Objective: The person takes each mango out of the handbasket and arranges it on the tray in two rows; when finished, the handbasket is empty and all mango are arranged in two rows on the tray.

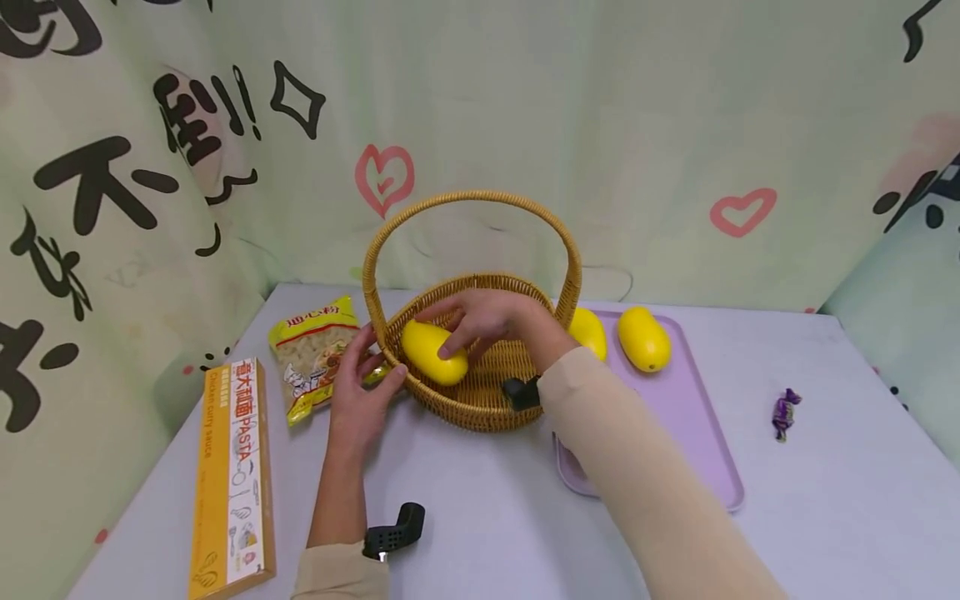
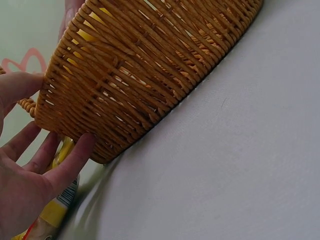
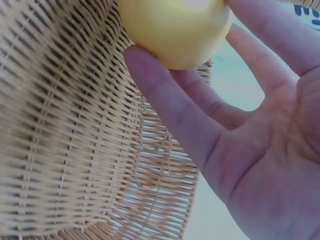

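Observation:
My right hand (image 1: 491, 317) reaches into a wicker basket (image 1: 480, 417) with a tall arched handle. Its thumb and fingers hold a smooth yellow oval fruit (image 1: 429, 357), which lies at the basket's left side. The right wrist view shows fingertips against the rounded fruit (image 3: 175, 32); its top is cut off. My left hand (image 1: 362, 400) grips the left rim of the basket. In the left wrist view, that thumb is on the rim and the fingers touch the outer wicker wall (image 2: 130, 70).
A yellow pasta bag (image 1: 318, 354) lies left of the basket, with a long pasta box (image 1: 232, 483) nearer the front. To the right, a purple tray (image 1: 675, 425) holds another two yellow fruits (image 1: 645, 339), one partly hidden. A purple-wrapped candy (image 1: 784, 414) lies farther right.

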The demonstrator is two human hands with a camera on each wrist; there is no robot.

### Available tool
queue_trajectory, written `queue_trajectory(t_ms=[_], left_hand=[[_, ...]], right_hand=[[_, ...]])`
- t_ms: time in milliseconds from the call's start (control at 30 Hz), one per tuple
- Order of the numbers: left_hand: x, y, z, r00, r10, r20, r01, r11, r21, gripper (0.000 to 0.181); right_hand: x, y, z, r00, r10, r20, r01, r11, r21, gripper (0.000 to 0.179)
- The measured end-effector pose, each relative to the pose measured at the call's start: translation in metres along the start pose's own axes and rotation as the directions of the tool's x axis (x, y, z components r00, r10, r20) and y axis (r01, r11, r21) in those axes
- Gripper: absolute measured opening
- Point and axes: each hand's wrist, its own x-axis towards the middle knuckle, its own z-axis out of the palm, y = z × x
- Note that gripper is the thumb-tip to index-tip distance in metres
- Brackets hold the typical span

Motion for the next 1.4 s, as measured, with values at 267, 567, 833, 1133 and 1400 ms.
queue_trajectory(t_ms=[267, 567, 833, 1133, 1400], left_hand=[[-0.001, 0.002, 0.002, 0.999, -0.033, -0.007, 0.033, 0.999, 0.01, 0.071], [-0.003, 0.003, 0.002, 1.0, -0.024, -0.009, 0.024, 1.0, 0.007, 0.072], [-0.004, 0.004, 0.002, 1.0, -0.009, -0.007, 0.009, 1.0, 0.005, 0.072], [-0.005, 0.006, 0.002, 1.0, -0.014, -0.019, 0.014, 1.0, 0.009, 0.071], [-0.006, 0.007, 0.004, 1.0, -0.028, -0.013, 0.029, 0.999, 0.02, 0.072]], right_hand=[[-0.023, 0.004, -0.006, 0.997, -0.02, -0.073, 0.019, 1.0, -0.003, 0.064], [-0.051, 0.008, -0.006, 0.988, -0.068, -0.14, 0.073, 0.997, 0.03, 0.064], [-0.085, 0.009, -0.01, 0.971, -0.064, -0.231, 0.049, 0.996, -0.069, 0.065], [-0.123, 0.01, -0.014, 0.944, -0.095, -0.316, 0.046, 0.986, -0.16, 0.066], [-0.154, 0.018, -0.01, 0.91, -0.096, -0.404, 0.032, 0.986, -0.163, 0.069]])
